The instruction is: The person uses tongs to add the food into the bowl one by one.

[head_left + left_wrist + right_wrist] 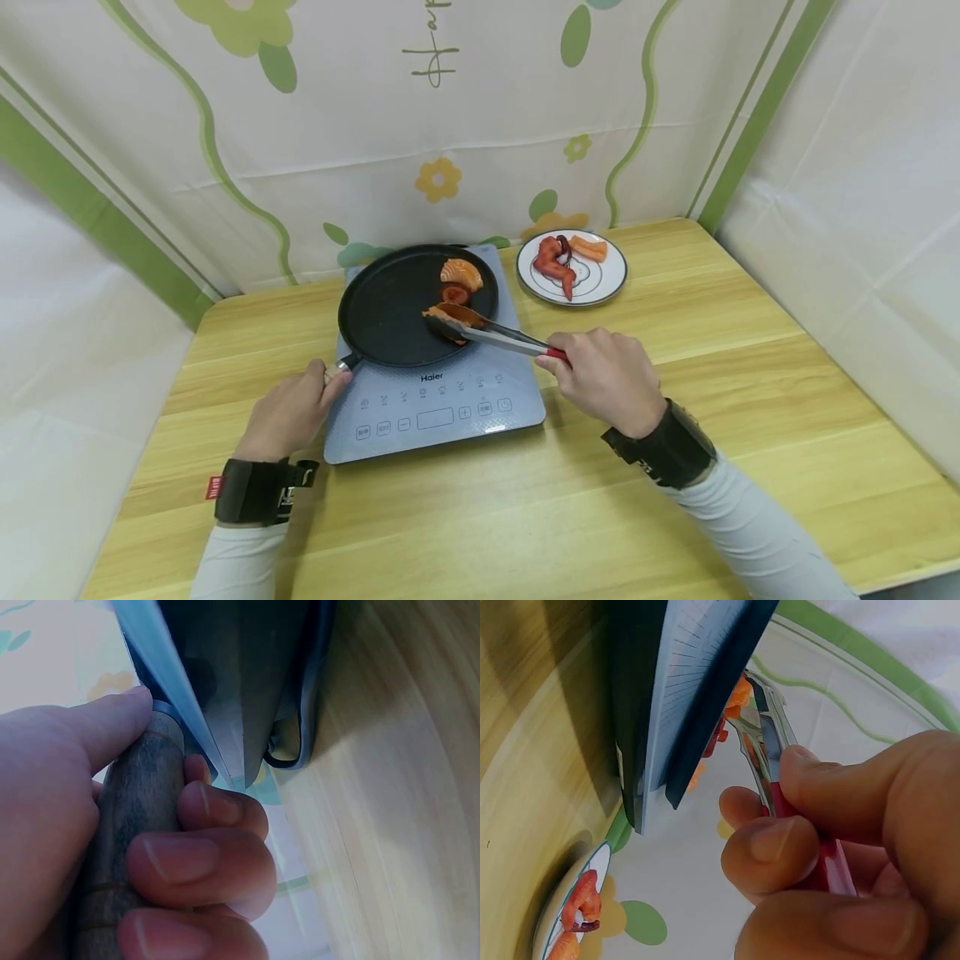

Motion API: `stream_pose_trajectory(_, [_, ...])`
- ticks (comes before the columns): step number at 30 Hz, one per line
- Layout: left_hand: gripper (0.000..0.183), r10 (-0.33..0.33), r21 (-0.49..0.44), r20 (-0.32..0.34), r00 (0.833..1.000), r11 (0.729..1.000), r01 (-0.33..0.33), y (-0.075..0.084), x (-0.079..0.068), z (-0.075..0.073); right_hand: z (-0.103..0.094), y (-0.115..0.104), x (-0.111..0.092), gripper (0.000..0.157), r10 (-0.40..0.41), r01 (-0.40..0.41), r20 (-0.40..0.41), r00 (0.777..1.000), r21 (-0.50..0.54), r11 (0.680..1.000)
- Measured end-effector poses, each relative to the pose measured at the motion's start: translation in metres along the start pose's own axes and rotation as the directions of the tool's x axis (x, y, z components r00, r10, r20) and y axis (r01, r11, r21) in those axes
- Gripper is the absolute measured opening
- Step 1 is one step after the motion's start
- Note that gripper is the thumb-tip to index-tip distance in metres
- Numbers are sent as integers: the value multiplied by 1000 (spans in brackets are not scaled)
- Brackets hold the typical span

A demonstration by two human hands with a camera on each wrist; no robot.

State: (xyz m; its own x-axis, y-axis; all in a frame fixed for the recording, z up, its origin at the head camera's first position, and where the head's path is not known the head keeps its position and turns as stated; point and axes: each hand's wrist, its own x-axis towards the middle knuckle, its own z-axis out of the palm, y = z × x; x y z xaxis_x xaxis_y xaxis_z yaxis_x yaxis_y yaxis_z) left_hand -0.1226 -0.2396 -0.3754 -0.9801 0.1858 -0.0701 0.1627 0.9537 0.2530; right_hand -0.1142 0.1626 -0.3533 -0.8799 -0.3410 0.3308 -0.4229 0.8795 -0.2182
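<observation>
My left hand (288,408) grips the wooden handle (142,787) of a flat black frying pan (382,308), fingers curled round it. My right hand (611,379) holds metal tongs (504,337) by their red grips, thumb on one side and fingers on the other. At the pan's right side, the tongs' ends are around an orange piece of food (433,313), partly hidden by them. Just beyond it in the pan lie a dark red round piece (454,294) and an orange salmon-like slice with pale stripes (462,272).
Under the pan is a grey Haier induction cooktop (487,392) on a wooden table (465,517). Right of it, a white plate (611,279) with a dark rim bears a reddish chicken wing (553,265), a dark curled piece and an orange strip (588,247). A flowered curtain (337,125) hangs behind.
</observation>
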Motion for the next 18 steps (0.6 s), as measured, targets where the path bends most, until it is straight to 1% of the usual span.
stream_pose_trajectory(18, [56, 8, -2, -3, 1000, 1000, -8, 1, -1, -1, 4, 2, 1, 27, 10, -11, -4, 1000, -15, 1000])
